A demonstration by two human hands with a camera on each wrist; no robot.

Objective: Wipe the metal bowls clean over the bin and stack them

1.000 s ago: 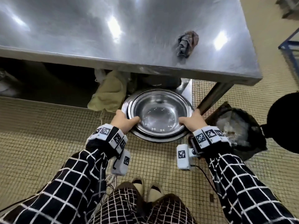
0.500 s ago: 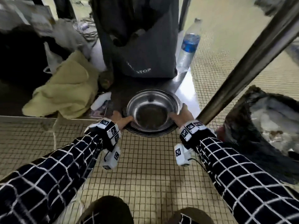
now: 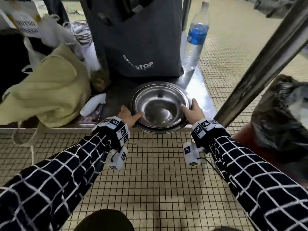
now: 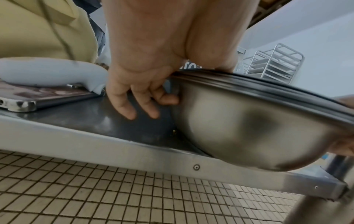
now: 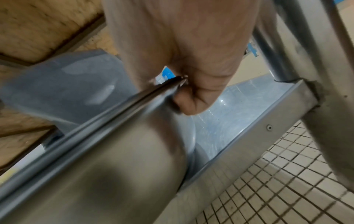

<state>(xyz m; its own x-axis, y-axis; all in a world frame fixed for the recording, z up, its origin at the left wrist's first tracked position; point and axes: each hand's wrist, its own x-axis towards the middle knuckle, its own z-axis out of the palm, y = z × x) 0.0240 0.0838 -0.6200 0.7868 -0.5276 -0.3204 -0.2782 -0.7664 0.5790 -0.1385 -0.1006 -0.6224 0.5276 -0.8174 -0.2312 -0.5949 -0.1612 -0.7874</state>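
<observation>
Both hands gripping the nested metal bowls (image 3: pixel 160 107) by the rim: left hand (image 3: pixel 129 116) thumb over the edge, fingers under; right hand (image 3: pixel 194 112) same on the far side. Stack sits at the front edge of the lower shelf (image 3: pixel 115 100), tilted, beside the grey bag (image 3: pixel 138 39) and water bottle (image 3: pixel 195 39); bin (image 3: pixel 280 117) well off right

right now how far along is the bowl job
Done: bowls sit nested, top one looks clean. In hand: left hand and right hand grip the stack's rims, its base at the shelf edge. Left: can't tell if any await wiping; bin is beside.
</observation>
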